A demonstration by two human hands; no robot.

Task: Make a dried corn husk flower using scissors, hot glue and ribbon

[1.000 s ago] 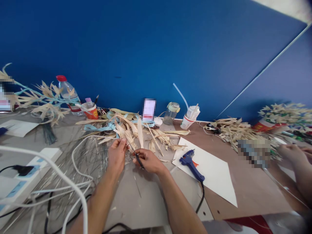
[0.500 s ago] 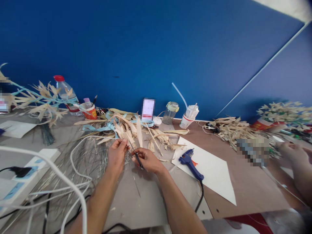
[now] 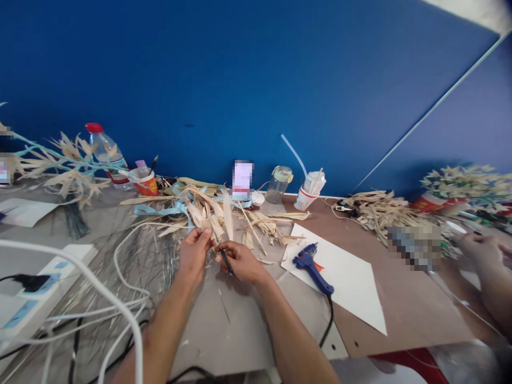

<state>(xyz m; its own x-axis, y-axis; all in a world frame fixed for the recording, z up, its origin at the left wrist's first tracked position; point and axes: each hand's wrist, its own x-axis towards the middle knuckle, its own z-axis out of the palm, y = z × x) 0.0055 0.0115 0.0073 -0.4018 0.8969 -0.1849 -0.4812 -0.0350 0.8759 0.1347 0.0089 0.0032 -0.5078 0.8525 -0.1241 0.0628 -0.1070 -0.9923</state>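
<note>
My left hand [image 3: 192,255] pinches the base of a dried straw leaf cluster [image 3: 212,216] that rises from the pile on the table. Close beside it, my right hand [image 3: 240,261] is closed round a thin dark stem or wire [image 3: 224,260] that runs up to the same cluster. The two hands almost touch over the grey table top. A heap of pale dried leaves and light blue ribbon strips [image 3: 168,209] lies just beyond the fingers.
A blue glue gun [image 3: 312,268] lies on a white sheet [image 3: 352,282] to the right. A white power strip [image 3: 38,285] and white cables [image 3: 120,309] sit left. Bottle [image 3: 104,154], cups [image 3: 147,184], jar [image 3: 279,184] line the blue wall. Another person's hand [image 3: 478,248] works at far right.
Both hands have shifted slightly up and away with the leaf cluster; the grips are unchanged. The other person's hand at right moved a little.
</note>
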